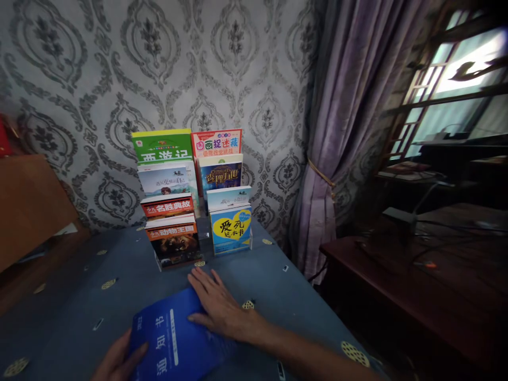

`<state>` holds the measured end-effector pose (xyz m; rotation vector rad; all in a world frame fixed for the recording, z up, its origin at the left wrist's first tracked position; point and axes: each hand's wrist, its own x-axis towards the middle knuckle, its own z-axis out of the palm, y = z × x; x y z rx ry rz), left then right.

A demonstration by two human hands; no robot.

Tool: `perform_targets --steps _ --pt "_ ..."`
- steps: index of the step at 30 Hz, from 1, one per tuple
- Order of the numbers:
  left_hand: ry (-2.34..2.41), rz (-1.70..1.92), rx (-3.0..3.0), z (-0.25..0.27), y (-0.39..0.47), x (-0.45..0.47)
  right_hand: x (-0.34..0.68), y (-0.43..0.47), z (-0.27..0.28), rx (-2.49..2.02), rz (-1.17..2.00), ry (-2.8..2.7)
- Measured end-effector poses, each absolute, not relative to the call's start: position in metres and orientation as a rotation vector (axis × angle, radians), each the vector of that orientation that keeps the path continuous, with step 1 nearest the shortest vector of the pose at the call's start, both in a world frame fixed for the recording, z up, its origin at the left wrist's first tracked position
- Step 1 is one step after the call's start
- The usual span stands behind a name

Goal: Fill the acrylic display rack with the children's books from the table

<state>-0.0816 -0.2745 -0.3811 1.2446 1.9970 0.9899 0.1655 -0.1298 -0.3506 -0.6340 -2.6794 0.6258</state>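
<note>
A blue book (186,338) with white lettering lies at the near edge of view, turned so its title reads sideways. My left hand (117,360) holds its left edge, thumb on the cover and the other fingers partly hidden below. Across the upper right edge rests my right hand (218,307), fingers stretched out and thumb touching the cover. Beyond the hands, two clear racks hold upright books. The left stack has a lion-covered book (174,243) in front and a green book (162,145) at the back. A blue-and-yellow book (231,230) fronts the right stack.
The table has a blue cloth (119,296) with pineapple prints, against a patterned wall (174,69). A purple curtain (337,106) hangs at the right, tied back. Past it stands a dark red table (397,275) with cables. A brown box-like object (32,206) is at the left.
</note>
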Motion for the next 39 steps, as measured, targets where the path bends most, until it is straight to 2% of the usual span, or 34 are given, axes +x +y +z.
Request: perform_targets --steps 6,10,15,22,29,34,39 --pt "1.603 0.970 1.309 -0.324 -0.253 -0.073 0.136 -0.122 -0.334 -0.495 0.995 -2.402" --pt "1.586 1.081 1.103 -0.324 -0.249 -0.067 0.136 -0.117 -0.338 -0.462 1.179 -2.099" --pt "1.702 1.365 1.039 -0.338 -0.244 -0.072 0.146 -0.115 -0.348 -0.546 1.241 -1.858" --pt "1.667 1.826 0.966 -0.328 -0.232 -0.059 0.148 -0.112 -0.349 -0.643 1.247 -1.656" --pt "1.392 1.579 0.797 -0.340 -0.239 -0.010 0.147 -0.121 -0.357 -0.666 1.280 -1.573" --pt "1.292 1.525 0.812 -0.338 -0.239 -0.013 0.150 -0.119 -0.355 -0.614 1.230 -1.540" --pt "1.270 1.399 0.959 -0.326 -0.233 -0.021 0.151 -0.121 -0.356 -0.565 1.735 -1.313"
